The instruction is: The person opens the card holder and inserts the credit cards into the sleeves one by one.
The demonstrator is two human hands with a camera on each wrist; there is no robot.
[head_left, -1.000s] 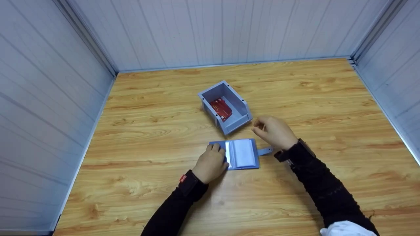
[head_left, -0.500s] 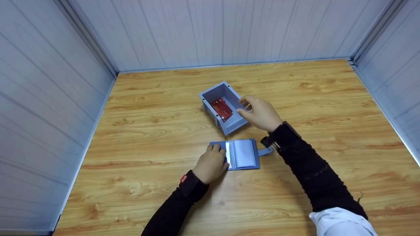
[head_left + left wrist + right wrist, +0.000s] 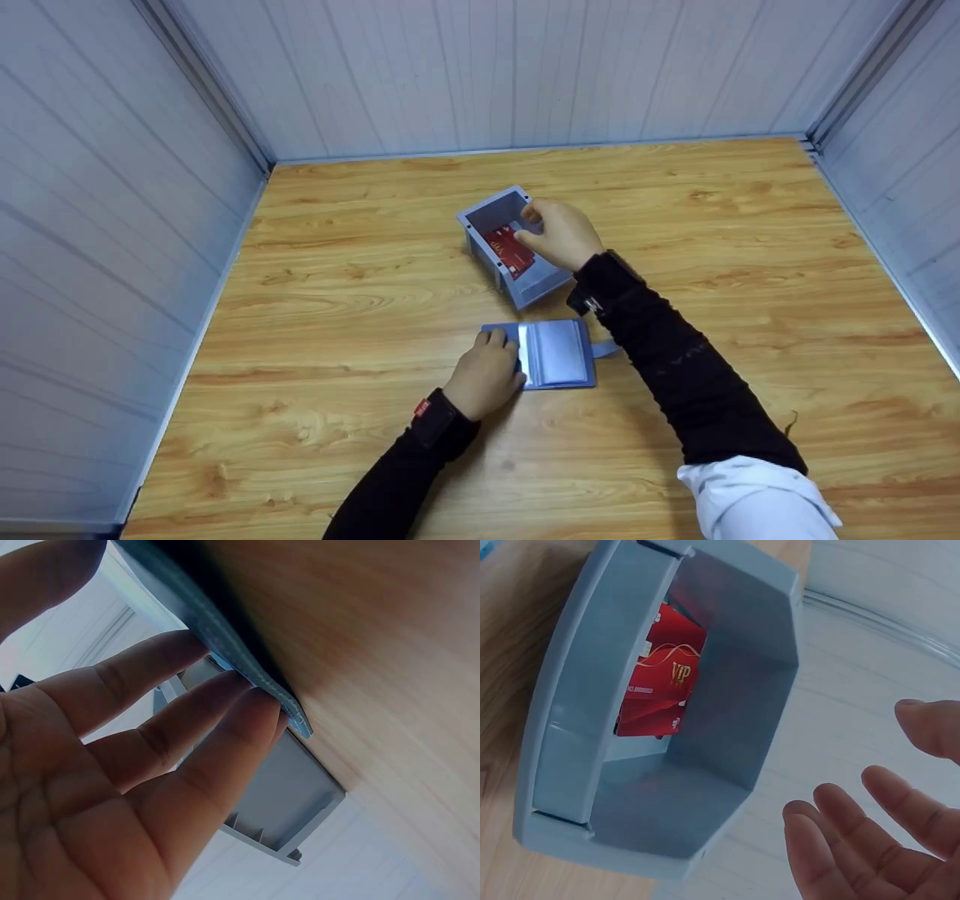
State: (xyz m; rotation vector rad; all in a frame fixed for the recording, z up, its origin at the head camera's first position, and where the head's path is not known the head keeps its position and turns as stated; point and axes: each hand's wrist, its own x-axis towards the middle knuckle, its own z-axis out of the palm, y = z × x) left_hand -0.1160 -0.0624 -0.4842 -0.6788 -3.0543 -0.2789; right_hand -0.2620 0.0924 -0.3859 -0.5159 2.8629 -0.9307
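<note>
**Right hand over the grey bin, left hand pinning the card holder**

The right hand (image 3: 561, 234) hangs over the open top of the grey bin (image 3: 480, 217), fingers loosely bent and spread apart, the grip closed on nothing. The right wrist view shows its fingertips (image 3: 832, 829) in the air beside the bin (image 3: 577, 757), touching neither wall nor contents. Inside the bin lie red cards (image 3: 510, 251), stacked slightly askew on its floor; the top one bears gold "VIP" lettering (image 3: 676, 673). The thumb sits just above the cards in the head view, though whether it touches them cannot be told.

The left hand (image 3: 484, 373) lies nearer the person, resting on the left half of a blue card holder (image 3: 559, 352) that lies open on the surface (image 3: 337, 300). Its fingers are straight, the grip apart and pressing flat rather than curled round anything. In the left wrist view the fingertips (image 3: 247, 709) meet the holder's thin blue edge (image 3: 225, 652) against the wood. The holder's clear sleeves face up, and a small strap tab (image 3: 606, 346) sticks out from its right side, just beside the right forearm's dark sleeve (image 3: 660, 360).

The bin stands just beyond the holder, the two apart, set at an angle to the surface's edges. Pale panelled walls (image 3: 487, 67) enclose the wooden surface on three sides.
</note>
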